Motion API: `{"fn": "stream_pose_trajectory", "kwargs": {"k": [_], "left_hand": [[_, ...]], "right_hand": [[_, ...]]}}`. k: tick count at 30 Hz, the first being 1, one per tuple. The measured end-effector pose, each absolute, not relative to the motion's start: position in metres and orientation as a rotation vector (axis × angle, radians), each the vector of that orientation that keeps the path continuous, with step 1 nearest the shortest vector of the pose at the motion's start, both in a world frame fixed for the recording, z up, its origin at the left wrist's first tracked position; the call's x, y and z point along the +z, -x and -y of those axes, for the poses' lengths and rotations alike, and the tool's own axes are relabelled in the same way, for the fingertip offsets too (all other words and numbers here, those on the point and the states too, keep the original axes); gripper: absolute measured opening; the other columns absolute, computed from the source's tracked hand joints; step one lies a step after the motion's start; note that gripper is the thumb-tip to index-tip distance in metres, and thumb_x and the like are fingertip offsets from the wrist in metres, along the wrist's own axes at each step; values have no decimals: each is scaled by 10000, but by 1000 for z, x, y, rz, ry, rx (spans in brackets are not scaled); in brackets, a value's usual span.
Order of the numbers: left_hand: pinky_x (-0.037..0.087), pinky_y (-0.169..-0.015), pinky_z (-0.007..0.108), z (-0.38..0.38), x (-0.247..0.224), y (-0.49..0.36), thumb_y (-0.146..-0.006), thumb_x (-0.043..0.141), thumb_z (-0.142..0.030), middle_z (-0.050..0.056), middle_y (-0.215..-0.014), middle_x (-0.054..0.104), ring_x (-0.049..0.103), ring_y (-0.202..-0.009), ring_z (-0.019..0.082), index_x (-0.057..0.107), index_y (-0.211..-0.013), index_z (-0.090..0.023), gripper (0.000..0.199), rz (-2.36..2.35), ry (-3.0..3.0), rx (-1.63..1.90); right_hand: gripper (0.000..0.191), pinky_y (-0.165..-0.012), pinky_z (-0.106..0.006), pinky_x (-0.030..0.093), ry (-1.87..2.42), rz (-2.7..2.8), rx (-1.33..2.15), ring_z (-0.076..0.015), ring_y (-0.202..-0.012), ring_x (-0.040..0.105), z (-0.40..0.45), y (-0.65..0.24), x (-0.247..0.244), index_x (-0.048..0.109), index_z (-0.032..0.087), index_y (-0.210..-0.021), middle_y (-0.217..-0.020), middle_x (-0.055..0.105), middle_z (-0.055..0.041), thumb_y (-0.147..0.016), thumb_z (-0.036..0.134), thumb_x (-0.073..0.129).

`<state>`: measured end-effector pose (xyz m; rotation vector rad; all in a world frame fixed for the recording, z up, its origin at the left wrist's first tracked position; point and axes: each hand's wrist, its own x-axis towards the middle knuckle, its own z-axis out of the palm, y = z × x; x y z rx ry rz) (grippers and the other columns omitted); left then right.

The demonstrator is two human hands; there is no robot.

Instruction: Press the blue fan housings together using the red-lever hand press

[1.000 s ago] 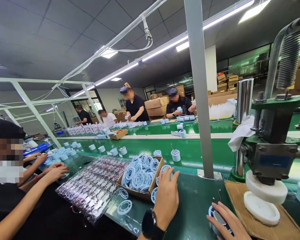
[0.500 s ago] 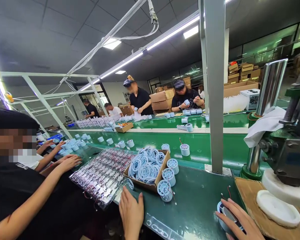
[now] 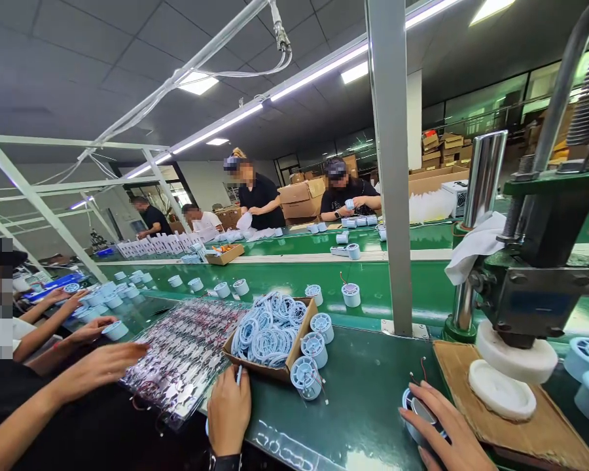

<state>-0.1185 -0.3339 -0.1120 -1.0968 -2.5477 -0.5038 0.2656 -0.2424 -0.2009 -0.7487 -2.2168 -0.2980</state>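
Note:
My left hand (image 3: 230,409) is closed on a light-blue plastic ring (image 3: 239,374), beside the near corner of a cardboard box of rings (image 3: 269,333); most of the held ring is hidden. At the right, my right hand (image 3: 449,425) grips a light-blue round housing (image 3: 411,400) from above, with its fingers over the top. A thin red wire (image 3: 423,368) sticks up behind it. Several similar housings (image 3: 305,377) with spoked tops stand along the box's right side.
A green press (image 3: 535,301) with white round pads stands over a cardboard sheet (image 3: 451,366) on the right. Left of the box lies a clear tray of small wired parts (image 3: 181,366). A co-worker's arm (image 3: 78,386) reaches in over it. A grey post (image 3: 392,196) rises behind.
My left hand has closed on the ring that lay by the box and moved slightly left. My right hand stays on the housing. The view has turned right, showing more of the press.

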Motion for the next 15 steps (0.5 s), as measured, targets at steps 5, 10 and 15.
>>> {"fn": "stream_pose_trajectory", "kwargs": {"k": [5,10,15], "left_hand": [[485,-882,394,342,-110,133,-898,307,-402,133,-1069,704,650,-998,297,609,-1010,-172,397,2518,1239,-659],[501,-875,399,361,-93,123,-849,323,-430,139,-1030,728,668,-978,306,631,-962,-173,416,2471,1164,-835],[496,-860,350,328,-34,87,-860,371,-476,106,-977,708,642,-946,258,640,-956,-154,431,2207,1282,-1352]], "right_hand": [[381,-860,-333,588,670,2248,-400,-307,-1196,589,238,-271,-191,638,231,-1220,-1368,527,-128,-851,221,546],[376,-872,-344,583,706,2223,-360,-302,-1206,583,241,-267,-192,651,245,-1192,-1363,536,-113,-851,175,509],[390,-898,-347,573,744,2210,-323,-297,-1223,571,241,-265,-191,651,253,-1179,-1362,539,-102,-834,146,506]]}}
